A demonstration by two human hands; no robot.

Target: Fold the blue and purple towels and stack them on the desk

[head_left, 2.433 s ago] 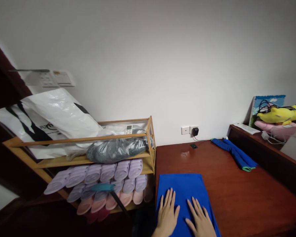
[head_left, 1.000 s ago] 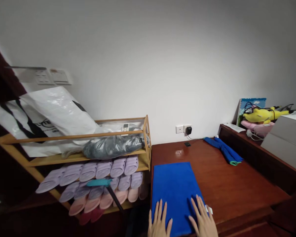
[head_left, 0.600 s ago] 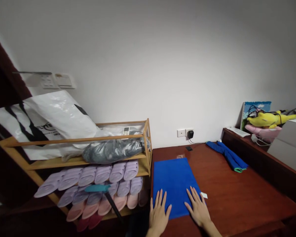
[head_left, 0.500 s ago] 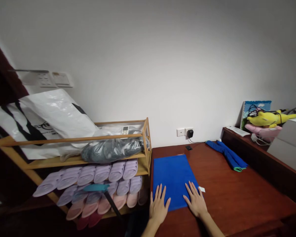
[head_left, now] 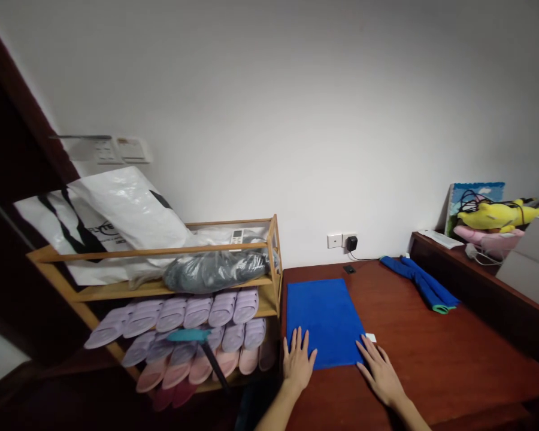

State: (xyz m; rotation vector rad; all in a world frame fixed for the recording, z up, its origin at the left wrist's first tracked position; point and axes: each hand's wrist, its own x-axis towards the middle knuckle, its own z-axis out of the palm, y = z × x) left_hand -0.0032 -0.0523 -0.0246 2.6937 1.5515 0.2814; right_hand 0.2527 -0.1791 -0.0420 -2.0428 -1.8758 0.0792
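Observation:
A blue cloth lies flat as a smooth four-sided piece on the reddish-brown table. My left hand rests with spread fingers on its near left corner. At the near right corner, my right hand lies open, its fingertips at the cloth's edge and its palm over the wood. A small white tag sticks out from the cloth's right edge. Farther right on the table lies a narrow, folded blue item with a green edge.
To the left stands a wooden rack with slippers, a white bag and a dark plastic-wrapped bundle. A raised ledge at right bears a yellow plush toy and white boxes. A black plug sits in the wall.
My right hand has moved right, off the cloth's middle to its corner. My left hand has shifted slightly up and stays on the cloth. The camera view has turned a little left.

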